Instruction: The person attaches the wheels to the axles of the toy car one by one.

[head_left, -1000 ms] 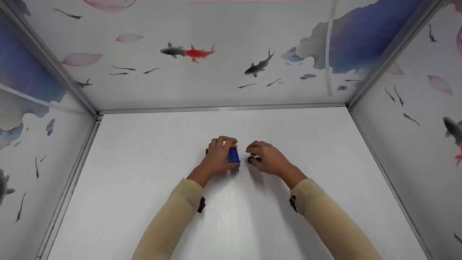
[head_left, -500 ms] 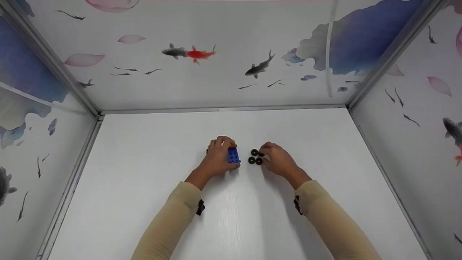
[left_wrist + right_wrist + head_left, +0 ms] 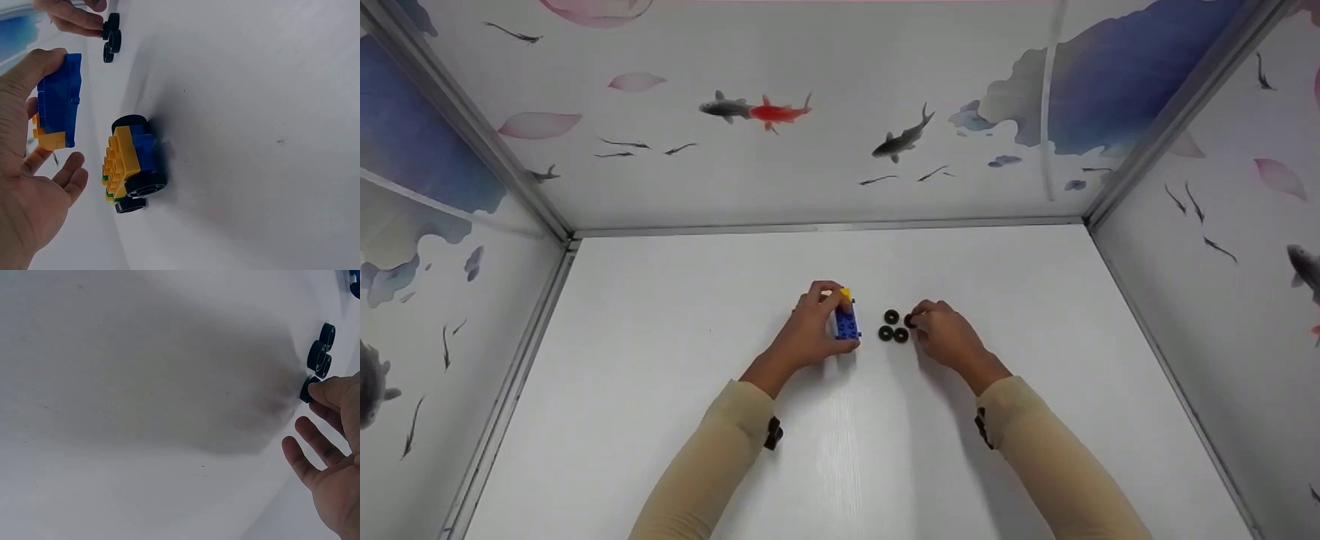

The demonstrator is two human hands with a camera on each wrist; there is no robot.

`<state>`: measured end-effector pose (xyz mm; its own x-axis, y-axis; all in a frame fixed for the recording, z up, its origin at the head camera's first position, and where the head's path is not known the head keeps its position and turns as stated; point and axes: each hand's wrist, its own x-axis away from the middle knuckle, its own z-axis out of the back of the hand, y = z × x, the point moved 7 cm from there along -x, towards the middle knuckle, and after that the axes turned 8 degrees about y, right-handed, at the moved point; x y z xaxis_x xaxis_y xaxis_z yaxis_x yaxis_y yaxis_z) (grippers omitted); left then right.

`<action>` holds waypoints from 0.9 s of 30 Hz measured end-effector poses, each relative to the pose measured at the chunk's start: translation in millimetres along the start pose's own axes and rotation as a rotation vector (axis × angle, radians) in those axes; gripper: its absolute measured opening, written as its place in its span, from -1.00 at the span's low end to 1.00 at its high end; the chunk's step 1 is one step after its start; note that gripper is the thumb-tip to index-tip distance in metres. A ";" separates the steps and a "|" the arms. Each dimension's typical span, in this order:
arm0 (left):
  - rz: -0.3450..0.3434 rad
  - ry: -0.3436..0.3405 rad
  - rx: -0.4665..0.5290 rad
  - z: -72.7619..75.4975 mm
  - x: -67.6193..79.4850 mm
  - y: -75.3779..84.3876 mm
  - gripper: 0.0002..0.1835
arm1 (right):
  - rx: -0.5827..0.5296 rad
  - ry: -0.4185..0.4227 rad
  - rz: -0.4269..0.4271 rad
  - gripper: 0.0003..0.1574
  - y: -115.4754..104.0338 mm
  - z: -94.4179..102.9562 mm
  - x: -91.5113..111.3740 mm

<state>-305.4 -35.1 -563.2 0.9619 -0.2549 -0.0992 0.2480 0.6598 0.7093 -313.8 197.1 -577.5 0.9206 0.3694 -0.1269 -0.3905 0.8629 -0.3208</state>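
My left hand (image 3: pixel 802 334) grips a toy car body of blue (image 3: pixel 61 101) and yellow bricks between thumb and fingers, raised off the table and tilted. In the left wrist view, a second toy car (image 3: pixel 128 154) with yellow bricks on a blue base stands on black wheels below that hand; the head view hides it. My right hand (image 3: pixel 949 337) pinches a black toy wheel (image 3: pixel 308 389) between thumb and fingertip, its other fingers spread apart. Close by on the table lie three more black wheels (image 3: pixel 886 333), grouped between the two hands.
The white tabletop (image 3: pixel 660 420) is boxed in by a back wall (image 3: pixel 825 165) and side walls printed with fish and petals. Grey metal strips (image 3: pixel 960 223) run along the joints.
My right hand first covered the wheels, then drew back to the right, uncovering them, and now pinches one. My left hand keeps hold of the car body, with its fingers slightly shifted.
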 end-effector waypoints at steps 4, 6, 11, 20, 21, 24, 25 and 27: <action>0.002 -0.011 0.084 0.6 0.3 0.8 -0.44 | 0.025 0.007 -0.034 -0.79 2.2 0.9 -2.0; 0.010 -0.016 0.134 0.7 0.3 0.9 -0.43 | 0.029 0.004 -0.049 -0.82 3.3 0.3 -2.7; 0.051 -0.011 0.273 1.8 -0.6 -1.2 -0.43 | 0.013 -0.003 -0.084 -0.87 7.0 -2.1 -2.0; 0.134 0.036 0.473 8.6 0.5 -7.4 -0.49 | -0.017 0.008 -0.136 -0.91 12.1 -3.3 0.9; 0.137 0.039 0.489 9.4 1.1 -8.2 -0.50 | -0.024 0.013 -0.139 -0.91 12.1 -3.0 1.2; 0.142 0.048 0.546 10.9 3.1 -11.1 -0.59 | -0.045 0.035 -0.141 -0.91 10.6 -1.0 1.2; 0.144 0.049 0.563 11.0 3.7 -12.0 -0.63 | -0.052 0.042 -0.140 -0.90 9.6 0.2 1.2; 0.148 0.049 0.598 11.0 4.7 -13.3 -0.70 | -0.066 0.061 -0.138 -0.87 7.1 3.1 0.7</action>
<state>-305.5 -52.9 -565.4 0.9889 -0.1486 0.0078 0.0179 0.1715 0.9850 -315.9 204.5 -576.9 0.9650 0.2255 -0.1336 -0.2606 0.8787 -0.3999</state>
